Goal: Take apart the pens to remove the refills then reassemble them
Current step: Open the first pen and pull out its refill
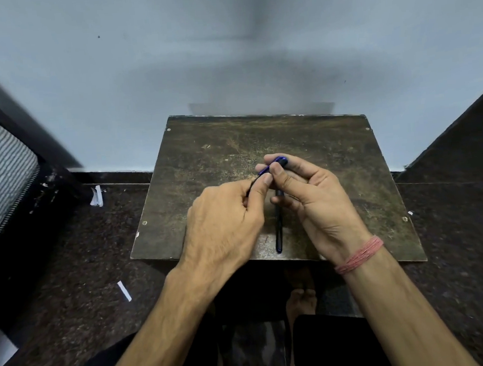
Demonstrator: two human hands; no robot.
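Both hands (265, 209) around blue pen (273, 164)

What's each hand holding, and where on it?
Both hold one blue pen above the table: right hand pinches its upper end, left hand its lower, dark end.

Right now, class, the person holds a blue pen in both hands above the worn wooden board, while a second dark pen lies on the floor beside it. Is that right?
Not quite. The head view shows the second dark pen lying on the worn wooden board itself, under the hands, not on the floor. The rest stands: the left hand and right hand both hold the blue pen above the board.
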